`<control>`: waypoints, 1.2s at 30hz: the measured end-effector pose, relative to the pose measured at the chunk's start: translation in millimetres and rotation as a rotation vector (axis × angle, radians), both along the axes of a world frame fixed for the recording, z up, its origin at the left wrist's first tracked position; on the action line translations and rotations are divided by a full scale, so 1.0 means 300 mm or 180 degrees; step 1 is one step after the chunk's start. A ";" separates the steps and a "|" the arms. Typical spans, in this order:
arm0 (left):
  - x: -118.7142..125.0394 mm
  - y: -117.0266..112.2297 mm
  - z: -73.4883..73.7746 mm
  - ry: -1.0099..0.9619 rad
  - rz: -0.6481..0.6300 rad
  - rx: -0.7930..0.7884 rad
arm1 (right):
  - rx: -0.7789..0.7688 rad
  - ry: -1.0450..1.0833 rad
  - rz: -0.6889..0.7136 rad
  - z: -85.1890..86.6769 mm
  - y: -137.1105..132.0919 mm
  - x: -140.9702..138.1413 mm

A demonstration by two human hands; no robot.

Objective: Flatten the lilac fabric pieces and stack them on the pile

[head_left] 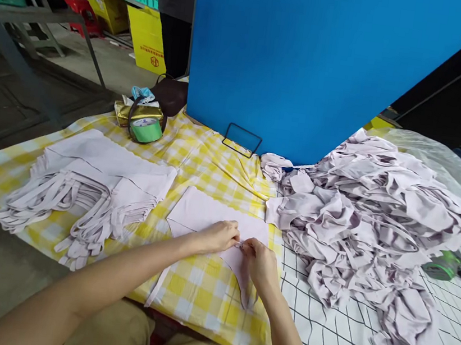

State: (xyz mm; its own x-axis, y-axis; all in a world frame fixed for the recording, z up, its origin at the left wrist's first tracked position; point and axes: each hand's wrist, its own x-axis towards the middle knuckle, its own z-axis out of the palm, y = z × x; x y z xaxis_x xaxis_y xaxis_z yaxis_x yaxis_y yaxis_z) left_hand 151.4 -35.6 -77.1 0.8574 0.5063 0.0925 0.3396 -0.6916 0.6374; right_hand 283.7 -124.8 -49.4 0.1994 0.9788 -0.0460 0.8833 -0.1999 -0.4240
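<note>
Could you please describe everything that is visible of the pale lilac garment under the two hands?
The pale lilac garment looks like thin, soft fabric. It lies mostly flat on the yellow-and-white checked tablecloth, between a garment stack and a crumpled garment heap. A slanting seam shows at its left; a narrow strip, apparently part of it, reaches the tablecloth's near edge. Its right lower part tapers toward the viewer. The left hand and right hand pinch it right of its middle, hiding detail there.
</note>
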 end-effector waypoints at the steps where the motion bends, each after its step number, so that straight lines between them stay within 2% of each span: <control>1: 0.001 0.003 -0.002 -0.0020 -0.0005 -0.0028 | -0.0021 -0.0056 0.0028 -0.001 0.005 0.001; 16: 0.007 0.001 -0.009 0.0050 0.0049 -0.0094 | -0.0408 -0.0737 0.0591 0.030 0.047 -0.008; 23: 0.020 -0.004 -0.007 0.0203 0.0209 -0.0119 | -0.0423 -0.0845 0.0584 0.035 0.057 -0.038; 31: 0.024 -0.032 0.004 0.0268 0.0401 -0.0094 | -0.0153 -0.0235 0.0315 0.015 0.035 -0.047; 36: 0.015 -0.040 0.000 0.0201 0.0365 -0.0070 | 0.0113 0.0416 -0.0159 0.010 -0.012 -0.052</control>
State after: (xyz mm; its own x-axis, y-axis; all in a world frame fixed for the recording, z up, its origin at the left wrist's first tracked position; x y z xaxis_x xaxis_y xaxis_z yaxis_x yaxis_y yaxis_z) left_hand 155.7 -47.7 -77.1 0.7975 0.6026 0.0279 0.4556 -0.6321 0.6268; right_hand 268.1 -128.5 -46.4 0.2426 0.9693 -0.0404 0.8094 -0.2252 -0.5424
